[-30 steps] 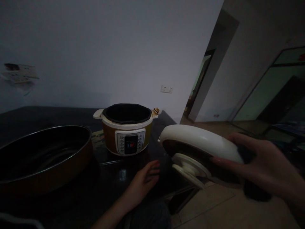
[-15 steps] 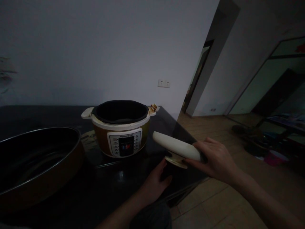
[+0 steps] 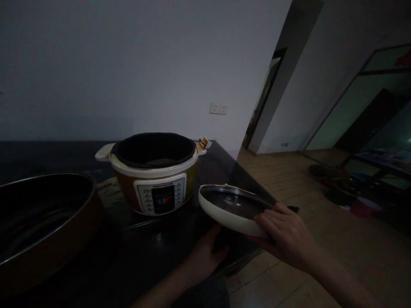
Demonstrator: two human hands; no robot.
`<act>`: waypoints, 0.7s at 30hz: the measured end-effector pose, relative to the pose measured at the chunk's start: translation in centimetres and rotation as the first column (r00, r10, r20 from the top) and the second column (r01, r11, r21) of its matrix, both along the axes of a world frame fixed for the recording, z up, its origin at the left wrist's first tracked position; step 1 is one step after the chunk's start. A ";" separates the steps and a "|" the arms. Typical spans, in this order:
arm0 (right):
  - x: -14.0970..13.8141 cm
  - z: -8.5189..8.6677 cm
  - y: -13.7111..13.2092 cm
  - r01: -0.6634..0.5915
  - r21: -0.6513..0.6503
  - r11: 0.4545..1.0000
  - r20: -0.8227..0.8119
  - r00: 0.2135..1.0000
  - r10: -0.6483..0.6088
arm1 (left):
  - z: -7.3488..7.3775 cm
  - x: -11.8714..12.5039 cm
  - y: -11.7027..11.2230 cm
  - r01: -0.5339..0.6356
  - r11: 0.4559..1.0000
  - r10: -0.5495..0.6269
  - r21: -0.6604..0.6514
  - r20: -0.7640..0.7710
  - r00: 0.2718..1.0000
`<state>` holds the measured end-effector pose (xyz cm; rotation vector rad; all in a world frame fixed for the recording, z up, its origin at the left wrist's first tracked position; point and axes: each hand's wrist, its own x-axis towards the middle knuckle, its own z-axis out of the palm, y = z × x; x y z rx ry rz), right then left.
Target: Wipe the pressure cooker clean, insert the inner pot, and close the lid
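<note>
My right hand (image 3: 282, 237) grips the right rim of a white pressure cooker lid (image 3: 229, 217), thumb under and fingers over the edge. The lid is tilted with its dark metal underside showing, and its knob is hidden beneath. My left hand (image 3: 205, 254) is below the lid's left part, thumb and fingers apart; the fingertips are in shadow, and I cannot tell whether they touch the lid. To the left stands the electric pressure cooker (image 3: 157, 184), uncovered, with its dark inner pot (image 3: 156, 149) inside and a control panel in front.
A large, dark, round pan (image 3: 64, 226) stands at the left on the black tabletop (image 3: 135, 256). A wall socket (image 3: 218, 108) is behind the cooker. The table's right edge drops to a tiled floor, where a pink basin (image 3: 364, 207) sits farther off.
My right hand has turned the lid so that its underside shows and the knob is out of sight. My left hand stays below it. The view has shifted slightly.
</note>
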<state>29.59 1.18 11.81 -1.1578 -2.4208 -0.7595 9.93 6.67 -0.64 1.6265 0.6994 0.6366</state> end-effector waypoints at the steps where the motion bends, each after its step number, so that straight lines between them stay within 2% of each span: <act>1: 0.1 -0.1 0.0 0.009 0.004 1.000 0.005 1.000 -0.009 | 0.0 0.0 0.0 0.009 1.000 -0.009 -0.003 0.005 1.000; 5: 0.7 -0.8 0.2 0.042 0.011 0.999 0.027 0.999 -0.042 | 0.3 -0.4 0.2 0.040 0.999 -0.040 -0.006 0.023 0.999; 12: 2.8 -2.4 1.6 0.065 0.011 0.998 0.131 0.989 -0.066 | 1.8 -2.8 0.4 0.043 0.998 -0.041 0.037 -0.054 0.998; 21: 4.6 -4.2 3.6 0.059 0.039 0.998 0.171 0.983 -0.065 | 0.6 -3.1 0.0 0.093 0.995 -0.093 -0.043 -0.006 0.996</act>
